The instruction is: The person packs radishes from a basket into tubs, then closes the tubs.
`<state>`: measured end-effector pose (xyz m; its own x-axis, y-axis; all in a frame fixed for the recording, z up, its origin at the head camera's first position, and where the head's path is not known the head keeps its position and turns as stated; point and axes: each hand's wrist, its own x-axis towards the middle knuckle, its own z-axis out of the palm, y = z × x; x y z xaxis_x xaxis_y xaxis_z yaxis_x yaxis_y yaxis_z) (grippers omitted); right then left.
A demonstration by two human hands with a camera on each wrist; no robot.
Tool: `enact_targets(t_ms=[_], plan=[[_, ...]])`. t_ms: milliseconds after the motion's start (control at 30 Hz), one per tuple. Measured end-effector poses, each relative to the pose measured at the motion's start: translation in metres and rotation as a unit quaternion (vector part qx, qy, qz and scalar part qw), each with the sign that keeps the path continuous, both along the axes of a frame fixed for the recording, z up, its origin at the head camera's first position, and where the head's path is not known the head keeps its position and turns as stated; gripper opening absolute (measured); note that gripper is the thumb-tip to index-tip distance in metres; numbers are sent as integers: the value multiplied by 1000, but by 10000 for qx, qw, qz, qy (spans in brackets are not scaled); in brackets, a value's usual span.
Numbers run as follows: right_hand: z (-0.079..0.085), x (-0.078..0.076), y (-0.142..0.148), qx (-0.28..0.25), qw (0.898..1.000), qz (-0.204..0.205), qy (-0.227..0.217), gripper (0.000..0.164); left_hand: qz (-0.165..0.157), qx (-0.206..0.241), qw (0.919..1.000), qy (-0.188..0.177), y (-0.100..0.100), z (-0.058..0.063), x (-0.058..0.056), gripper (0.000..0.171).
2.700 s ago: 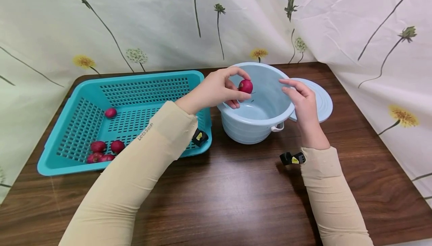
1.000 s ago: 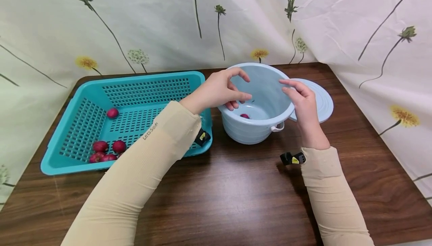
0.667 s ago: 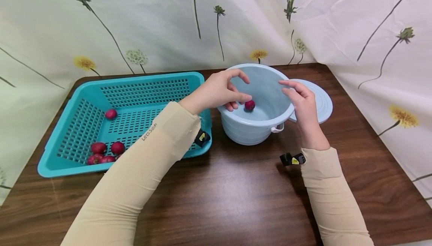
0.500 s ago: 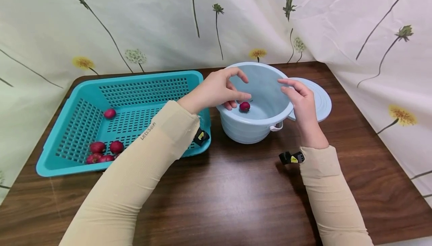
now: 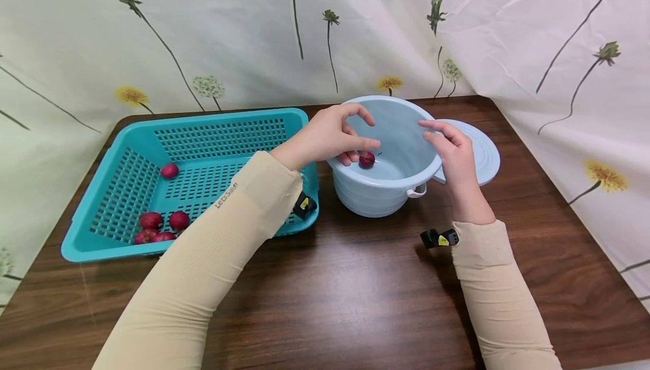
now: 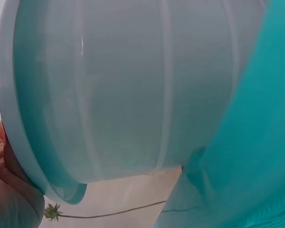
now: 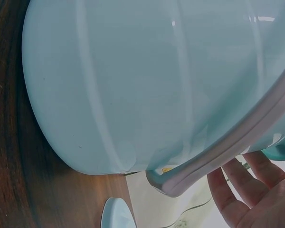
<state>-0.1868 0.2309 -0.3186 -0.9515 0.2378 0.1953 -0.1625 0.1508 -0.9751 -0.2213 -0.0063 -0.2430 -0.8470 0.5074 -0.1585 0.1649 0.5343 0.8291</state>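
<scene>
Fingers (image 5: pixel 359 110) on left hand (image 5: pixel 332 132) are arching clear of thumb (image 5: pixel 361 144) over light-blue pot (image 5: pixel 370 201); right hand (image 5: pixel 457 153) is hanging loosely spread along its right. Radish (image 5: pixel 368 161) is lying inside pot, other radishes (image 5: pixel 151 220) are sitting in teal basket (image 5: pixel 203 121).

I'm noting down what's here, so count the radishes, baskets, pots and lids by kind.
Radishes: at least 6 in view; more may hide behind the left sleeve
Baskets: 1
Pots: 1
Lids: 1
Total: at least 9
</scene>
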Motion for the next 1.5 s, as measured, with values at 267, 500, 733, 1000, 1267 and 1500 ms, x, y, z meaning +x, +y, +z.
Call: enact_targets(t_ms=[267,500,733,1000,1267,1500], plan=[[0,1,0,-6,10000,-40,-73,26,-47,443,9988,-220,-2,-3,-2,37],[1,-1,0,20,10000,-12,-43,28,-163,992,9948,-167,-8,-3,1,32],[1,-1,-1,39,9999,7,-99,32,-317,1153,9928,15,-18,5,9,33],[1,0,0,12,10000,-38,-83,28,65,917,9953,303,-46,14,8,31],[1,0,0,12,10000,-36,-92,27,507,444,9966,482,-85,15,3,39],[1,0,0,-22,10000,-13,-73,29,861,29,9949,523,-122,8,1,45]])
